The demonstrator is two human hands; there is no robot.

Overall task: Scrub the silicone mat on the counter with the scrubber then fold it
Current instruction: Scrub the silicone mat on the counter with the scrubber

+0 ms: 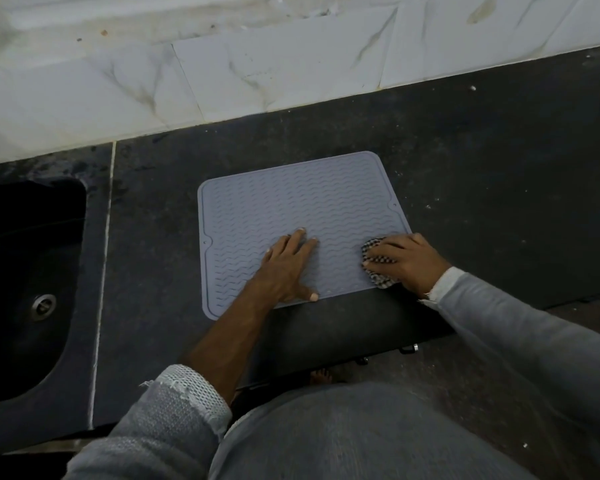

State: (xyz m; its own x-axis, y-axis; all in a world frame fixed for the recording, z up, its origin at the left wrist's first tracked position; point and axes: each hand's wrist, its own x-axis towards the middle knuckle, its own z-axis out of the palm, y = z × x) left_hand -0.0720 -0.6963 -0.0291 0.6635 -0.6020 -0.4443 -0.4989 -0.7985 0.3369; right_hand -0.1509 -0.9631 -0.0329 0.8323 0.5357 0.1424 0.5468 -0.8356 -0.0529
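Your left hand [289, 268] flat, fingers straight, centre frame on mat [291, 209] | right hand [404, 259] seemingly curled over scrubber [374, 263], mat's lower-right corner

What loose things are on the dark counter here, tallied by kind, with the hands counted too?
Grey wavy-ribbed silicone mat: 1, lying flat
Black-and-white checked scrubber: 1, under the right hand
Hands on the mat: 2, the left hand pressing flat
Total: 4

A dark stone counter [482, 174] carries a grey silicone mat [291, 202] lying flat beside a sunken sink [32, 258].
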